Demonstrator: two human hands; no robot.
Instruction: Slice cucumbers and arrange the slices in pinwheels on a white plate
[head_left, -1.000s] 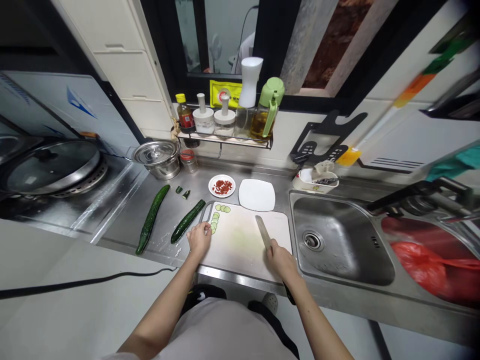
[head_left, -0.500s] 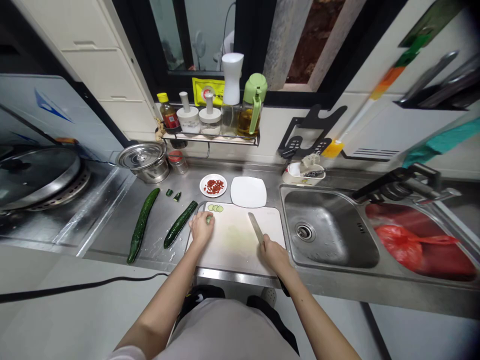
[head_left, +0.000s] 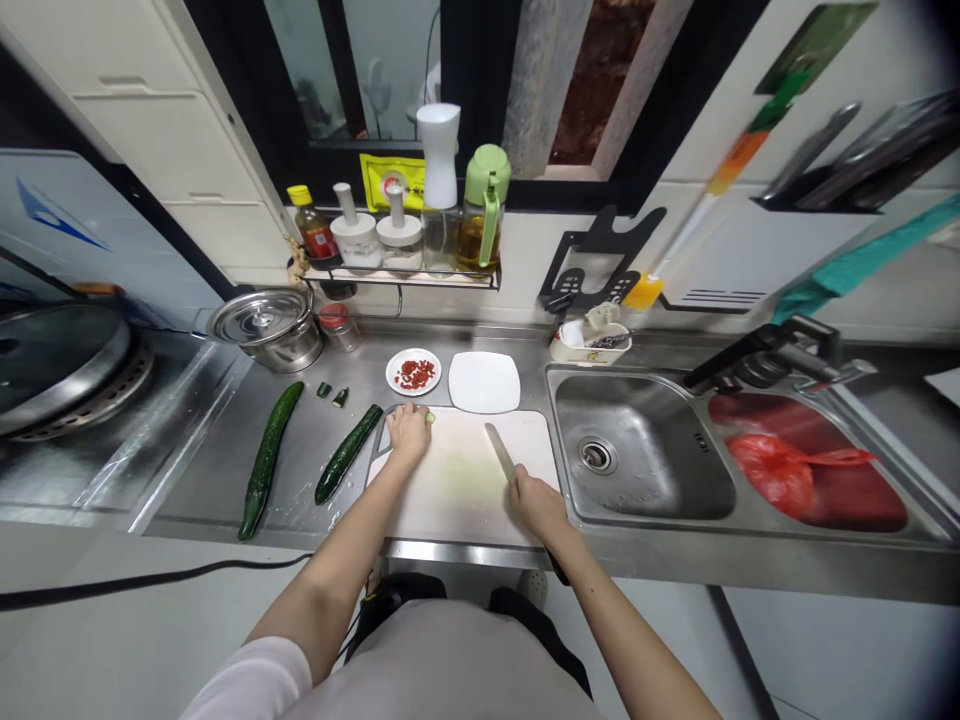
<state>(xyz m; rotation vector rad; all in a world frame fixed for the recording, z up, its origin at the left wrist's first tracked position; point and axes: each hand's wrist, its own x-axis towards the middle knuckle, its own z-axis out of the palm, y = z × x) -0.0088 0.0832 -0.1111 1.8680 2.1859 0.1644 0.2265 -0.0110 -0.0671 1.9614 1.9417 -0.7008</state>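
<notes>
The work in hand appeared to be the gathering of cut cucumber on the cutting board (head_left: 465,480), with cutting paused. The left hand (head_left: 409,432) lay at the board's far left corner, fingers curled down over the cucumber slices (head_left: 430,417). Only a green edge of them showed by the fingertips, so whether the hand gripped the slices or merely covered them could not be told. The right hand (head_left: 536,503) was closed around the handle of the knife (head_left: 499,452) at the board's near right. The blade pointed away from the person and lay low over the board, clear of any food.

Just beyond the board's far edge stood an empty white plate (head_left: 484,381), and to its left a small dish of red bits (head_left: 413,372). Left of the board, on the steel surface (head_left: 307,440), lay a half cucumber (head_left: 348,452). Farther left lay a whole cucumber (head_left: 271,456), and two cut ends (head_left: 332,393) sat off the board's far left corner. The sink (head_left: 637,470) was right of the board.

Any lift of the slices would likely call for a cupped, gentle hold, since thin wet rounds slip and scatter. The knife would best be kept still and away from the left arm's path.
</notes>
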